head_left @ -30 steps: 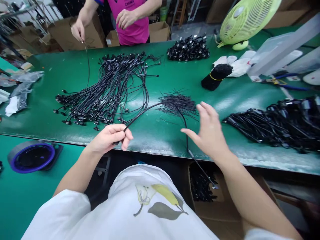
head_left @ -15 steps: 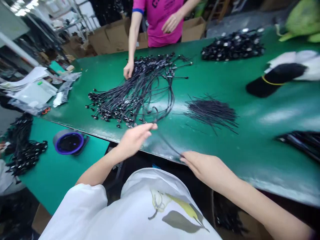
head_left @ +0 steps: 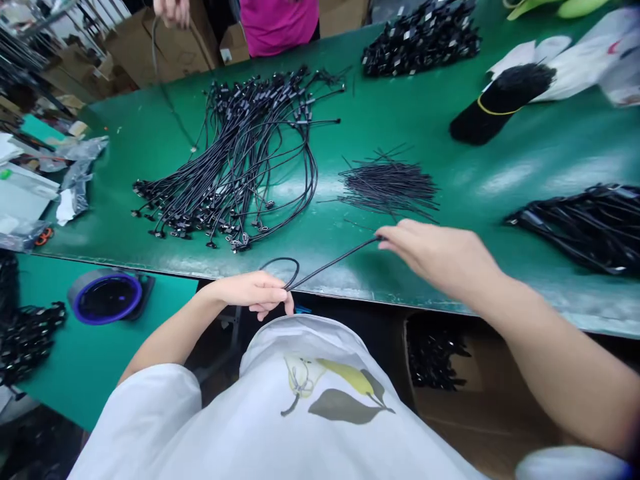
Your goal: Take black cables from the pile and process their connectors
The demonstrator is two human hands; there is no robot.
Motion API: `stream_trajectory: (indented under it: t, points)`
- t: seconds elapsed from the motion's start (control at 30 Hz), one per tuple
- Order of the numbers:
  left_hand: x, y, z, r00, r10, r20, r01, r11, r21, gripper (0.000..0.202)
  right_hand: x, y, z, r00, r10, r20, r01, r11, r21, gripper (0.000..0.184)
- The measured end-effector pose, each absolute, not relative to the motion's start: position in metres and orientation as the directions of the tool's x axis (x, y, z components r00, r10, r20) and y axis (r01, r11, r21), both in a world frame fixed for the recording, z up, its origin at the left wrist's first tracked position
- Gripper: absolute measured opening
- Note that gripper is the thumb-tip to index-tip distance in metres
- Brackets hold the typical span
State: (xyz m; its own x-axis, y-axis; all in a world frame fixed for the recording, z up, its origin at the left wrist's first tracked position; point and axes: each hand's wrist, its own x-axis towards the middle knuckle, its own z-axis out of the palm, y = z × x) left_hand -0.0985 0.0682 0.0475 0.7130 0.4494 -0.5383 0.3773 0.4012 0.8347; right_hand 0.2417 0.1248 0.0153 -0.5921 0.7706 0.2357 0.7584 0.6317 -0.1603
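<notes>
A black cable [head_left: 336, 263] runs between my two hands, with a small loop standing up at its left end. My left hand [head_left: 255, 292] pinches it near the table's front edge, close to my shirt. Fingertips of my right hand [head_left: 435, 253] grip the other end, just in front of a loose bundle of short black ties [head_left: 390, 185]. Beyond my left hand spreads a large heap of black cables [head_left: 240, 160] with connectors on their ends. Whatever lies inside my closed fingers is hidden.
Across the green table [head_left: 350, 140], a co-worker's hand [head_left: 173, 11] lifts a cable. A banded black bundle [head_left: 500, 103], a connector pile [head_left: 423, 39] and bagged cables [head_left: 585, 227] lie to the right. Below is an open carton [head_left: 480, 413]; a blue-rimmed round container [head_left: 107, 299] stands left.
My left hand has come down and back toward my body; my right hand has moved up, drawing the cable out. The co-worker's hand has lifted a cable off the heap. My view has shifted.
</notes>
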Motion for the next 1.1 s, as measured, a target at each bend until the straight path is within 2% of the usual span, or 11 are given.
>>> stream_trajectory:
  t: [0.07,0.13,0.23,0.37,0.47,0.57,0.73,0.8,0.9,0.97,1.1]
  points:
    - [-0.102,0.065,0.046,0.747,0.449,-0.491,0.244,0.501,0.83,0.044,0.247,0.128,0.011,-0.551,0.783,0.289,0.814,0.58,-0.018,0.049]
    - [-0.104,0.062,0.049,0.717,0.586,-0.377,-0.005,0.545,0.839,0.045,0.246,0.131,0.008,-0.561,0.77,0.305,0.81,0.586,0.013,0.051]
    - [-0.109,0.062,0.059,0.399,0.894,-0.202,-0.406,0.369,0.836,0.039,0.241,0.129,0.005,-0.568,0.749,0.342,0.783,0.619,-0.055,0.047]
    - [-0.117,0.066,0.077,0.02,0.987,-0.159,-0.526,0.146,0.838,0.026,0.239,0.12,0.009,-0.542,0.724,0.426,0.755,0.642,-0.131,0.038]
    - [-0.111,0.07,0.078,-0.006,0.997,-0.08,-0.411,0.07,0.909,0.028,0.232,0.109,0.013,-0.586,0.674,0.45,0.736,0.675,-0.052,0.033]
    - [-0.086,0.071,0.064,0.147,0.989,-0.01,-0.142,0.031,0.989,0.03,0.207,0.092,0.019,-0.673,0.655,0.345,0.687,0.726,-0.037,0.031]
    - [-0.047,0.062,0.039,0.496,0.862,-0.107,0.397,-0.115,0.91,0.029,0.167,0.08,0.035,-0.818,0.54,0.198,0.446,0.813,-0.374,0.028]
    - [-0.045,0.058,0.037,0.554,0.811,-0.187,0.345,-0.02,0.938,0.034,0.167,0.088,0.034,-0.758,0.603,0.248,0.372,0.713,-0.595,0.028]
    - [-0.047,0.056,0.036,0.644,0.741,-0.191,-0.008,0.256,0.967,0.041,0.165,0.101,0.014,-0.572,0.76,0.309,0.023,0.391,-0.92,0.043]
    - [-0.045,0.056,0.035,0.686,0.708,-0.167,-0.201,0.405,0.892,0.044,0.154,0.103,-0.003,-0.511,0.83,0.223,-0.203,0.136,-0.97,0.054]
    - [-0.037,0.058,0.025,0.523,0.832,-0.185,-0.289,0.378,0.88,0.041,0.129,0.095,-0.016,-0.411,0.908,-0.076,-0.381,-0.247,-0.891,0.028]
